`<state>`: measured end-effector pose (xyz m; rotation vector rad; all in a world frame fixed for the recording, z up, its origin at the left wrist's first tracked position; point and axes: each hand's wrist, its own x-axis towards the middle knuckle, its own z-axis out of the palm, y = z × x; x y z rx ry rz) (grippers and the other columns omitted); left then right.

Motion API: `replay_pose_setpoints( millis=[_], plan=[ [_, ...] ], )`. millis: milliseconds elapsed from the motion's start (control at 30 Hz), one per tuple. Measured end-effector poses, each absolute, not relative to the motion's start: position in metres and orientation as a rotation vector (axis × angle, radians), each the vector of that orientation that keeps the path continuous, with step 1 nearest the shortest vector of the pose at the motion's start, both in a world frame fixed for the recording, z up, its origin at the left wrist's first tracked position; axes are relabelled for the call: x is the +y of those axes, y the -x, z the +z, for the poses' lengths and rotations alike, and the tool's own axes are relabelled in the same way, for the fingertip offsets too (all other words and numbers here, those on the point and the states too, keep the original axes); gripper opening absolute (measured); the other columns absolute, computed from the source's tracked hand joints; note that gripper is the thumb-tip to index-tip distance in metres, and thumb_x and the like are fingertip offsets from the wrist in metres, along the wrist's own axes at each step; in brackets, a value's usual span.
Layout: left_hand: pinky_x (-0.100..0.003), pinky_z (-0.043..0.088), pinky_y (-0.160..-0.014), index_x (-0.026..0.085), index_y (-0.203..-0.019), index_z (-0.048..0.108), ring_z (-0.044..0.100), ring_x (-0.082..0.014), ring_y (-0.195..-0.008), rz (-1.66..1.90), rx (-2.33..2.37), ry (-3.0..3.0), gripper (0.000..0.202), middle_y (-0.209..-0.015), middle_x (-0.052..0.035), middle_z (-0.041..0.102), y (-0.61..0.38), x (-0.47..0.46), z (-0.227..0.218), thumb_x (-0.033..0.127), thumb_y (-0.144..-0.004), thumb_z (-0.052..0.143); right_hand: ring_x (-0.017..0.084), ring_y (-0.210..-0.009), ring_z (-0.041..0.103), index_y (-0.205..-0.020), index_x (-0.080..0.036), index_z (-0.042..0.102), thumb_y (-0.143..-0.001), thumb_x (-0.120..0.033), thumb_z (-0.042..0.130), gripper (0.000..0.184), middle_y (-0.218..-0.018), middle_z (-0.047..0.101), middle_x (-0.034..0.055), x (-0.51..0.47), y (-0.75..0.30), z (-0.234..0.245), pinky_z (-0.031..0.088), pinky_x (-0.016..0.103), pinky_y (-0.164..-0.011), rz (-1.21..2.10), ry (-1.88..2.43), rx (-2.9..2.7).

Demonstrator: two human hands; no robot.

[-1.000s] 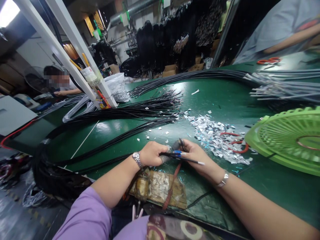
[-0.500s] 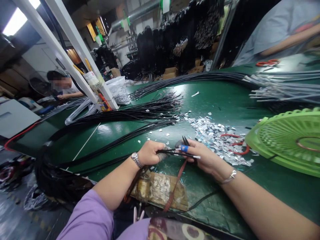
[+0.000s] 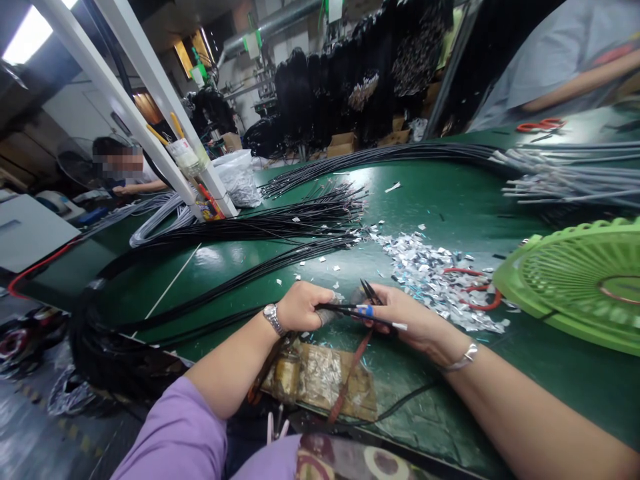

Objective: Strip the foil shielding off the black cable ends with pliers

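Observation:
My left hand (image 3: pixel 303 305) is closed around a few black cables (image 3: pixel 336 307) over the near part of the table. Their ends reach right to my right hand (image 3: pixel 395 311); one shows a white tip (image 3: pixel 399 327). The fingers of my right hand are curled round a dark two-pointed tool (image 3: pixel 369 291) whose points stick out up and left, slightly apart. What kind of tool it is I cannot make out, as the hand hides most of it. A blue band (image 3: pixel 365 311) is wrapped on a right finger. A reddish strap (image 3: pixel 351 375) hangs below that hand.
Foil-like scraps (image 3: pixel 425 277) lie heaped on the green table (image 3: pixel 440 183), with red-handled scissors (image 3: pixel 484 298) among them. A green fan (image 3: pixel 565 283) stands right. Black cable bundles (image 3: pixel 280 225) lie left, grey cables (image 3: pixel 555 173) far right. A taped board (image 3: pixel 323 373) sits at the near edge.
The cable ends and their white tip have shifted slightly right and down. In my right hand, the dark tool has tilted further left. My left hand has hardly moved.

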<state>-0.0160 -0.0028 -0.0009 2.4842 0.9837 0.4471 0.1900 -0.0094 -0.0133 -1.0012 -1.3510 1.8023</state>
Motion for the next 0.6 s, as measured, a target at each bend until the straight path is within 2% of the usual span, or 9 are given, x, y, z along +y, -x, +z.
replay_pose_setpoints(
  millis=[367,600],
  plan=[
    [-0.021,0.027,-0.050,0.017,-0.058,0.046,0.037,-0.0082,-0.050,0.518,0.858,-2.578,0.019,-0.052,0.0025,0.045,0.0179,0.0009,-0.0081,0.023,-0.074,0.053,0.007,-0.046,0.038,-0.068,-0.018,0.056,-0.052,-0.045,0.082,0.041,-0.054,0.051,-0.0056,-0.0065,-0.1909,-0.0185,0.026,0.022,-0.040,1.750,0.992,-1.429],
    [-0.021,0.028,-0.051,0.016,-0.060,0.049,0.039,-0.0081,-0.051,0.471,0.851,-2.576,0.022,-0.054,0.0019,0.048,0.0170,0.0001,-0.0068,0.029,-0.078,0.053,0.010,-0.058,0.043,-0.068,-0.017,0.057,-0.048,-0.046,0.083,0.045,-0.060,0.052,-0.0045,-0.0076,-0.1882,-0.0145,0.033,0.023,-0.053,1.714,1.030,-1.431]
  ],
)
